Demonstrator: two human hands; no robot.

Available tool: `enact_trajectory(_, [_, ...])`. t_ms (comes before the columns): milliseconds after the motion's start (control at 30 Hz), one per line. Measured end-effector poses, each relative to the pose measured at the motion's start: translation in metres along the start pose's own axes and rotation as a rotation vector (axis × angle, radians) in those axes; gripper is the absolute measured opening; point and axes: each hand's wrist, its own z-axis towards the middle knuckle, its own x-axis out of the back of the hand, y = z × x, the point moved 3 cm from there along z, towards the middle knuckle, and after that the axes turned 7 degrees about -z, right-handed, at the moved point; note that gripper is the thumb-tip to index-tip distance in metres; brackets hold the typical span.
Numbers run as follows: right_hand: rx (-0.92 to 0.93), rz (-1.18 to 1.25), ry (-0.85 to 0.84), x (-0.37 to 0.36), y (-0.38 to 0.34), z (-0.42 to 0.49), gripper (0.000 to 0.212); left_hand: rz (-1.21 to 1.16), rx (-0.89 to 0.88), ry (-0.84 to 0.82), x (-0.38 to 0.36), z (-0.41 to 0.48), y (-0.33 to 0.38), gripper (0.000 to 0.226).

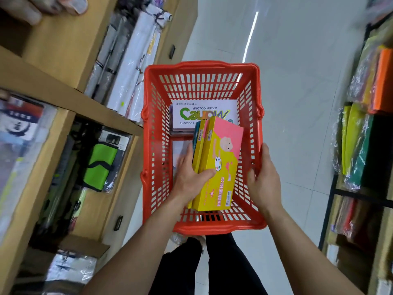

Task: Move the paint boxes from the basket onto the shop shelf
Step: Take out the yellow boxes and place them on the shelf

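Head | left hand (192,177) grip closed on yellow paint boxes (214,165); right hand (262,179) holds basket (148,128) rim; "WATER COLOUR"

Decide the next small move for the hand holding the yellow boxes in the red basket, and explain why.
Probably lift them up clear of the rim: the left hand already grips the yellow paint boxes inside the red basket, the right hand steadies its side, and the wooden shelf stands to the left.
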Motion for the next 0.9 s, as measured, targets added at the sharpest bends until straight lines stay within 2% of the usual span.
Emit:
enact_trajectory(67, [-0.032, -0.003, -0.048, 0.010, -0.011, -0.005, 0.067, -0.057, -0.034, 0.009, 0.021, -0.028, 0.024, 0.112])
enact_trajectory(133, [-0.032, -0.042, -0.022, 0.028, -0.030, -0.014, 0.063, -0.132, -0.093, 0.014, 0.042, -0.060, 0.048, 0.101])
enact_trajectory(233, [-0.001, 0.145, -0.048, 0.057, -0.081, -0.041, 0.071, -0.238, -0.164, 0.034, 0.074, -0.111, 0.083, 0.084])
enact_trajectory(267, [0.007, 0.269, -0.129, 0.065, -0.103, -0.055, 0.075, -0.267, -0.183, 0.051, 0.085, -0.127, 0.092, 0.083])
enact_trajectory(400, [0.117, 0.697, -0.629, 0.079, -0.197, -0.112, 0.090, -0.450, -0.283, 0.088, 0.117, -0.195, 0.120, 0.065])
enact_trajectory(467, [0.192, 0.791, -0.710, 0.085, -0.236, -0.134, 0.088, -0.505, -0.346, 0.137, 0.132, -0.229, 0.130, 0.063])
enact_trajectory(567, [0.322, 0.828, -0.754, 0.101, -0.293, -0.163, 0.090, -0.558, -0.402, 0.285, 0.162, -0.278, 0.141, 0.074])
enact_trajectory(667, [0.518, 0.773, -0.811, 0.113, -0.346, -0.193, 0.079, -0.440, -0.496, 0.496, 0.194, -0.328, 0.151, 0.076])
enact_trajectory(800, [0.681, 0.726, -0.902, 0.120, -0.408, -0.245, 0.104, -0.379, -0.601, 0.782, 0.236, -0.400, 0.148, 0.066])
enact_trajectory(900, [0.877, 0.693, -0.938, 0.122, -0.453, -0.288, 0.086, -0.435, -0.635, 0.923, 0.266, -0.445, 0.134, 0.075])
